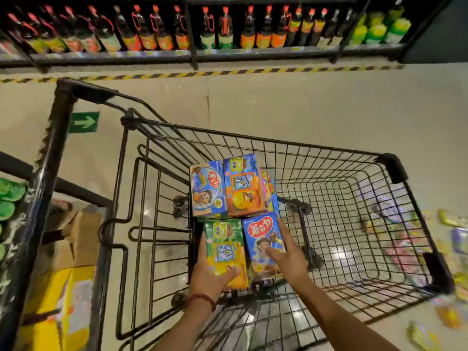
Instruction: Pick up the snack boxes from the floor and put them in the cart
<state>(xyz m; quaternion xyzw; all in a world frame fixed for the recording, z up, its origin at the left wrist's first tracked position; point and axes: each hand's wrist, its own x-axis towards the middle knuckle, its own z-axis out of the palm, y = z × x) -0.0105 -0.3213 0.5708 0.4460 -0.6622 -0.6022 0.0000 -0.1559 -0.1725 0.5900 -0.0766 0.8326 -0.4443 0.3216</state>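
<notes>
Both my hands are inside the black wire cart point(329, 153). My left hand point(212, 277) grips a green and yellow snack box point(225, 247) from its near end, thumb across its face. My right hand point(286, 257) holds a blue snack box point(260, 236) beside it, fingers along its right edge and thumb on its front. Both boxes sit low at the cart's left end. Just beyond them lie a blue box point(207, 191) and an orange and blue box point(245, 188), with another box partly hidden behind. More snack boxes point(453, 239) lie blurred on the floor to the right.
A shelf of dark drink bottles point(202, 29) runs along the far side behind a yellow-black floor stripe point(228, 72). A black shelf post point(48, 168) and cardboard boxes point(76, 249) stand left of the cart. A green arrow sticker point(84, 122) marks the floor.
</notes>
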